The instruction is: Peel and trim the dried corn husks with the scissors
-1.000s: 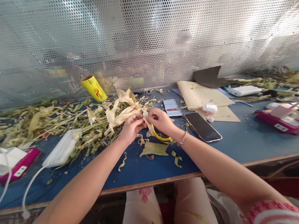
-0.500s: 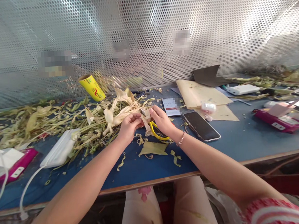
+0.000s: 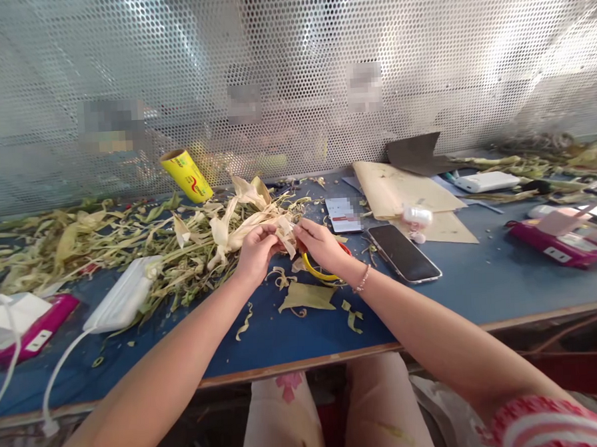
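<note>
Between my two hands is a pale, dry strip of husk [image 3: 286, 237]. My left hand [image 3: 256, 252] pinches its left side, and my right hand [image 3: 322, 245] grips the other side with thumb and fingers. Under my right hand lies a yellow ring-shaped thing [image 3: 318, 270], partly hidden, with a bit of red near it; its kind is unclear. Behind my left hand rests a bundle of dried corn husks [image 3: 228, 227]. A flat piece of husk [image 3: 307, 296] and several curled scraps lie on the blue table in front of my hands.
Dried stalks [image 3: 104, 240] cover the table's left side, with a yellow tube [image 3: 188, 177] leaning behind them. A white power bank [image 3: 122, 296] with a cable is at left. To the right lie a black phone [image 3: 404, 252], brown paper [image 3: 401, 191] and a magenta box [image 3: 557, 242].
Both hands have shifted slightly, and the pale husk strip between them has turned and moved a little left and up. The other things stay where they were.
</note>
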Tool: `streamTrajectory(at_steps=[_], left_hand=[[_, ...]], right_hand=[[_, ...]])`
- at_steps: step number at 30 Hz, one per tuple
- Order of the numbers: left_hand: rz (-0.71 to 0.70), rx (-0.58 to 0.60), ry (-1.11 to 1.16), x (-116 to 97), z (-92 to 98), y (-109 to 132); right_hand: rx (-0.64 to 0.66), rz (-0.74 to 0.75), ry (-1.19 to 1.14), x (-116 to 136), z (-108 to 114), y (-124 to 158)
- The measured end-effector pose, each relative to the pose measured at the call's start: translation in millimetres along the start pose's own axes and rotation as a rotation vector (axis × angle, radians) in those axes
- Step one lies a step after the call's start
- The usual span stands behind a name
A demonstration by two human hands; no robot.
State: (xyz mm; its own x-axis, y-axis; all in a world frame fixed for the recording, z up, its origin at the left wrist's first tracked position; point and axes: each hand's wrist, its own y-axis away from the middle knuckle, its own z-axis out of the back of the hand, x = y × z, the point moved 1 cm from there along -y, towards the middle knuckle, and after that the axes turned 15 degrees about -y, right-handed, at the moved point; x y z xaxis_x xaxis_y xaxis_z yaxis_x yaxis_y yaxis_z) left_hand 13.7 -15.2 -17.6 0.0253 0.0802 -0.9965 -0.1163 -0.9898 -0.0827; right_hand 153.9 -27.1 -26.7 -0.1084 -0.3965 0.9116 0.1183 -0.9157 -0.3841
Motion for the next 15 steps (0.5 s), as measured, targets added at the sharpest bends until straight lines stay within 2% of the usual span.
streamTrajectory(at_steps=[4,10,15], left_hand=[[-0.021,0.013,-0.057,-0.3,-0.4,1.5],[-0.112,0.002,-0.179,-0.7,2.4,0.8],[-0.193,0.01,-0.305,3.8,5.4,-2.1]], right_hand=[[-0.03,0.038,0.034,0.4,-0.5,-1.5],[-0.168,0.092,0.026,1.6,2.4,-3.6],[-0.17,0.077,0.023,-0.9,4.0,-3.7]])
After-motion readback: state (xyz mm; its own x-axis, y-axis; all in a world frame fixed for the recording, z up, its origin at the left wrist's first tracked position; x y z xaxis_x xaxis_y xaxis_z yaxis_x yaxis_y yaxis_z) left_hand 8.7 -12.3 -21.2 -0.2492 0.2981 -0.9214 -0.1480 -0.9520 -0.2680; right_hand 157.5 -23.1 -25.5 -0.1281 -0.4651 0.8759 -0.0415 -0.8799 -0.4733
